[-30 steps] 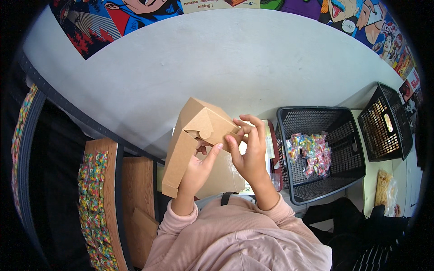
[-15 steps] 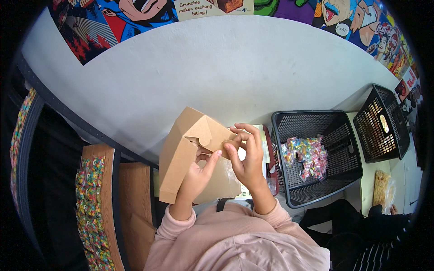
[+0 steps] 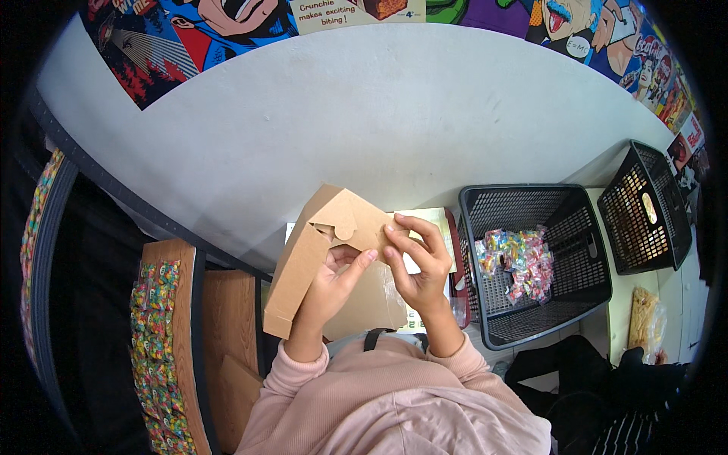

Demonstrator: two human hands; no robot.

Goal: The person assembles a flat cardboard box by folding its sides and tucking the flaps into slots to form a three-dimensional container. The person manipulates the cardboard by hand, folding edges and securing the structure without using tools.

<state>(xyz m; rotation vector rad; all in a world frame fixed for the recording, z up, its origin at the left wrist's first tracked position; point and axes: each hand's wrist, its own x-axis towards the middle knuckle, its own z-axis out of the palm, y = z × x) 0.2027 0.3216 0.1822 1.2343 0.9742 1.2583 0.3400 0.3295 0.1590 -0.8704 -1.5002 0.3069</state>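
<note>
A partly folded brown cardboard box (image 3: 296, 262) is held tilted in front of my chest. Its end shows a rounded tab (image 3: 346, 224) beside a gap between the panels. My left hand (image 3: 335, 288) grips the box from the near side, thumb along a flap and the other fingers partly hidden inside. My right hand (image 3: 421, 265) pinches the right end of the flap between thumb and fingers. Below the hands lies another flat piece of brown cardboard (image 3: 368, 299).
To the right stands a black plastic crate (image 3: 485, 322) with small wrapped sweets (image 3: 523, 262) in it. Beyond it is a second black crate (image 3: 644, 216) near a bag of yellowish food (image 3: 644, 322). Packets of colourful sweets (image 3: 157, 341) hang at left. A person's dark sleeve (image 3: 644, 379) shows at lower right.
The box has tipped slightly and shifted a little. My right fingers have moved further over the flap's edge and the flap now lies flatter.
</note>
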